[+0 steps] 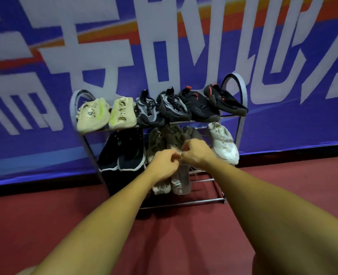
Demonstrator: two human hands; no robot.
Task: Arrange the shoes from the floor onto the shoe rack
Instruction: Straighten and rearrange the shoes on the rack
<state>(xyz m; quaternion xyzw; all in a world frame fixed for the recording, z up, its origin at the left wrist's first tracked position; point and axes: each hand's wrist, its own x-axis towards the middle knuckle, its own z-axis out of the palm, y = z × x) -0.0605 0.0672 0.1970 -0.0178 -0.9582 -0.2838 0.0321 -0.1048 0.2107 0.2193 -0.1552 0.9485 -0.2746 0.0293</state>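
A metal shoe rack (241, 124) stands against the blue banner wall. Its top shelf carries two cream shoes (104, 114), two black-and-grey sneakers (160, 108) and two black shoes with orange tabs (213, 102). The middle shelf has a black pair (122, 149) at the left, grey-tan sneakers (170, 137) in the centre and a white sneaker (223, 143) at the right. Another grey-tan pair (176, 183) sits on the lowest shelf. My left hand (164, 165) and my right hand (196, 151) meet in front of the grey-tan shoes, fingers curled and pinching what looks like a lace.
Red floor (263, 185) stretches in front of the rack and to both sides. The blue banner (45, 76) with large white characters covers the wall behind. The lowest shelf's bare bars (205, 200) show at the right.
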